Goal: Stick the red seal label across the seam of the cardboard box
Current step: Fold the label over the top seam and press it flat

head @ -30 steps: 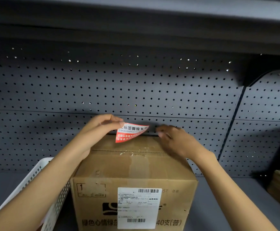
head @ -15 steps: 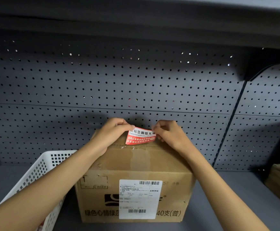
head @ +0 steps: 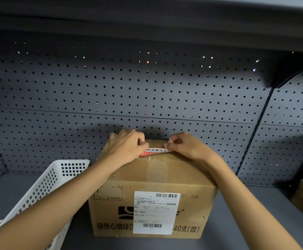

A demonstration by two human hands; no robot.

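Both hands are pinching the red seal label by its ends, left hand and right hand stretching it taut over the far top of the cardboard box, probably so it is landing flat across the seam.

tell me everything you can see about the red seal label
The red seal label is a small paper-like strip, white along its far edge with black Chinese characters, red along its near edge with pale print. It lies low across the top of the cardboard box, stretched left to right. The left hand pinches its left end, the right hand its right end; both ends are hidden by the fingers. Whether it is fully stuck down cannot be told.
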